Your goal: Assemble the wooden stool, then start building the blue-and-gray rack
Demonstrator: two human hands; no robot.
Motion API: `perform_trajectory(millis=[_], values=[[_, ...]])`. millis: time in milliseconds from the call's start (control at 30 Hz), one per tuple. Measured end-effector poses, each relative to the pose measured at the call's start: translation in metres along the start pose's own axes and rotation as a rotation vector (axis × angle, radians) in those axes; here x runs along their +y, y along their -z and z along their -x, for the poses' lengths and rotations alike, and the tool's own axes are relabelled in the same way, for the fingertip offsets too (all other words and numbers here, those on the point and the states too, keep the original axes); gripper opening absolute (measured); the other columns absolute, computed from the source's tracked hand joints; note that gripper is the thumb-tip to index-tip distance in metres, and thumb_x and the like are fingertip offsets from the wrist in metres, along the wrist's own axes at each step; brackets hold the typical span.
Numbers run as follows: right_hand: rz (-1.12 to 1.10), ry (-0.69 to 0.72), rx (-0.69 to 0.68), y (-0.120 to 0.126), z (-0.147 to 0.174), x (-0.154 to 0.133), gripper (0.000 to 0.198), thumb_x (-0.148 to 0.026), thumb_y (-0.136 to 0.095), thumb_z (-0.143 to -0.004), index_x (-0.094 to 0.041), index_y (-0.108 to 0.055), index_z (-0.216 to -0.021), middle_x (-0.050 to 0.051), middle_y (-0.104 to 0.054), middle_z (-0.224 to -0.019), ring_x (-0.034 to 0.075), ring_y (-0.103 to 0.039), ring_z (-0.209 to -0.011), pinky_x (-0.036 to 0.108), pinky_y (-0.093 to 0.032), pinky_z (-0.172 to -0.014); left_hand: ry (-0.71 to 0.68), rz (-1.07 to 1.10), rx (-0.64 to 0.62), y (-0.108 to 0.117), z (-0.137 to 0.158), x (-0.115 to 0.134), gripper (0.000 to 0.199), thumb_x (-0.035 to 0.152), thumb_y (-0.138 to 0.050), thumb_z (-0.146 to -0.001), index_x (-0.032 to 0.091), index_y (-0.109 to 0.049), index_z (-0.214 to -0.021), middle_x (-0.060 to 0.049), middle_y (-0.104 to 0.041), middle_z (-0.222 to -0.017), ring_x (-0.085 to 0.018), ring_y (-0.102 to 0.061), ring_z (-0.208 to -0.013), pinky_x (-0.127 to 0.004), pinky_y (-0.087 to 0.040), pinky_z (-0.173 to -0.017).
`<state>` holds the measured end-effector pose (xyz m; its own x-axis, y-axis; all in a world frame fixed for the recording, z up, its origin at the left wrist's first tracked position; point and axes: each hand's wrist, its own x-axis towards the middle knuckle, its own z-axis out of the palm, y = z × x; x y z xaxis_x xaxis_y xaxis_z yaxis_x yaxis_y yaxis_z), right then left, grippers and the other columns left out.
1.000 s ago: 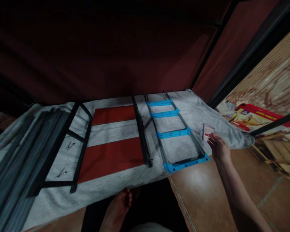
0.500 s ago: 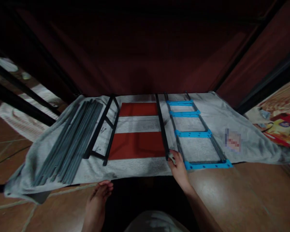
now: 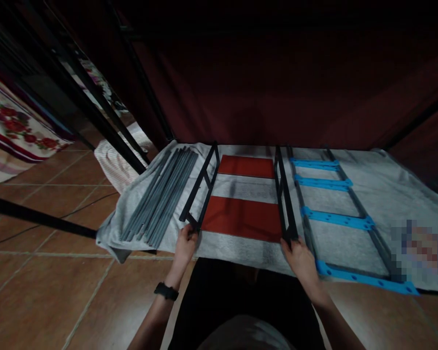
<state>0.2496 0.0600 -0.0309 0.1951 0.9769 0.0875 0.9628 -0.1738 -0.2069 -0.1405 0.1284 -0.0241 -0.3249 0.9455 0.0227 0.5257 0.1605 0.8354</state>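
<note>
My left hand (image 3: 187,241) is closed round the near end of the left black metal side frame (image 3: 193,194), which lies beside two red boards. At the boards' other side, my right hand (image 3: 299,257) grips the near end of the right black metal side frame (image 3: 287,198). This frame is tipped so that its openings show. Between the two frames lie the larger red board (image 3: 243,218) in front and the smaller red board (image 3: 246,166) behind. My fingertips are partly hidden under the bars.
Grey tubes (image 3: 160,194) lie bundled at left on the grey cloth (image 3: 248,250). To the right is a rack of grey rods with blue crosspieces (image 3: 337,218), close to my right hand. Dark red fabric (image 3: 259,112) hangs behind. A black bar (image 3: 40,218) juts in at left.
My left hand has come forward onto the left frame. The right frame, seen nearly edge-on before, now shows its openings. The view has turned left. The small object in my right hand no longer shows.
</note>
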Motion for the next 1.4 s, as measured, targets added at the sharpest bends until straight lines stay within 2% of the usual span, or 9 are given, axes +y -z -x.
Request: perform_trajectory(millis=[100, 200, 400, 700, 900, 1167, 1400], values=[[0.042, -0.019, -0.038, 0.004, -0.001, -0.001, 0.041, -0.038, -0.040, -0.101, -0.010, -0.067, -0.092, 0.019, -0.071, -0.089, 0.024, -0.072, -0.076, 0.031, -0.050, -0.067, -0.099, -0.179, -0.054, -0.007, -0.003, -0.001, 0.026, 0.026, -0.055, -0.078, 0.015, -0.063, -0.100, -0.012, -0.062, -0.097, -0.026, -0.063, -0.093, -0.042, -0.051, -0.090], [0.012, -0.036, -0.054, 0.005, -0.003, 0.002, 0.040, -0.038, -0.041, -0.100, -0.010, -0.067, -0.087, 0.018, -0.071, -0.082, 0.026, -0.072, -0.077, 0.031, -0.050, -0.069, -0.128, -0.238, -0.072, -0.007, -0.005, -0.001, 0.025, 0.030, -0.052, -0.083, 0.014, -0.063, -0.099, -0.013, -0.061, -0.098, -0.027, -0.063, -0.093, -0.042, -0.051, -0.089], [-0.076, -0.061, -0.019, 0.005, -0.008, 0.009, 0.037, -0.035, -0.041, -0.099, -0.011, -0.068, -0.092, 0.018, -0.073, -0.085, 0.025, -0.072, -0.081, 0.030, -0.050, -0.072, -0.132, -0.272, -0.033, -0.010, -0.009, 0.005, 0.028, 0.036, -0.047, -0.090, 0.015, -0.063, -0.098, -0.013, -0.061, -0.098, -0.026, -0.064, -0.085, -0.041, -0.052, -0.083], [-0.228, -0.136, -0.010, 0.005, -0.009, 0.010, 0.037, -0.041, -0.044, -0.098, -0.013, -0.069, -0.095, 0.017, -0.074, -0.096, 0.026, -0.073, -0.088, 0.029, -0.050, -0.074, -0.077, -0.163, -0.017, -0.008, -0.012, 0.004, 0.032, 0.042, -0.051, -0.086, 0.015, -0.064, -0.095, -0.012, -0.063, -0.091, -0.028, -0.064, -0.088, -0.041, -0.052, -0.082], [-0.363, -0.154, -0.005, 0.002, -0.011, 0.011, 0.038, -0.041, -0.045, -0.097, -0.012, -0.069, -0.104, 0.017, -0.073, -0.100, 0.026, -0.072, -0.093, 0.029, -0.051, -0.077, -0.114, -0.223, 0.011, -0.010, -0.007, 0.007, 0.029, 0.039, -0.049, -0.089, 0.015, -0.064, -0.095, -0.010, -0.061, -0.087, -0.026, -0.063, -0.085, -0.040, -0.051, -0.080], [-0.338, -0.168, 0.004, -0.004, -0.009, 0.008, 0.032, -0.038, -0.049, -0.095, -0.014, -0.071, -0.091, 0.013, -0.072, -0.095, 0.022, -0.071, -0.083, 0.027, -0.050, -0.074, -0.134, -0.293, 0.041, -0.016, 0.003, 0.011, 0.024, 0.036, -0.050, -0.090, 0.017, -0.064, -0.092, -0.009, -0.058, -0.089, -0.024, -0.060, -0.079, -0.037, -0.050, -0.076], [-0.330, -0.154, 0.016, -0.009, -0.008, 0.014, 0.025, -0.031, -0.052, -0.090, -0.014, -0.070, -0.091, 0.013, -0.069, -0.098, 0.021, -0.068, -0.087, 0.029, -0.052, -0.080, -0.150, -0.338, -0.009, -0.016, 0.002, 0.009, 0.038, 0.040, -0.042, -0.093, 0.012, -0.066, -0.105, -0.016, -0.062, -0.097, -0.031, -0.062, -0.093, -0.044, -0.050, -0.086]])
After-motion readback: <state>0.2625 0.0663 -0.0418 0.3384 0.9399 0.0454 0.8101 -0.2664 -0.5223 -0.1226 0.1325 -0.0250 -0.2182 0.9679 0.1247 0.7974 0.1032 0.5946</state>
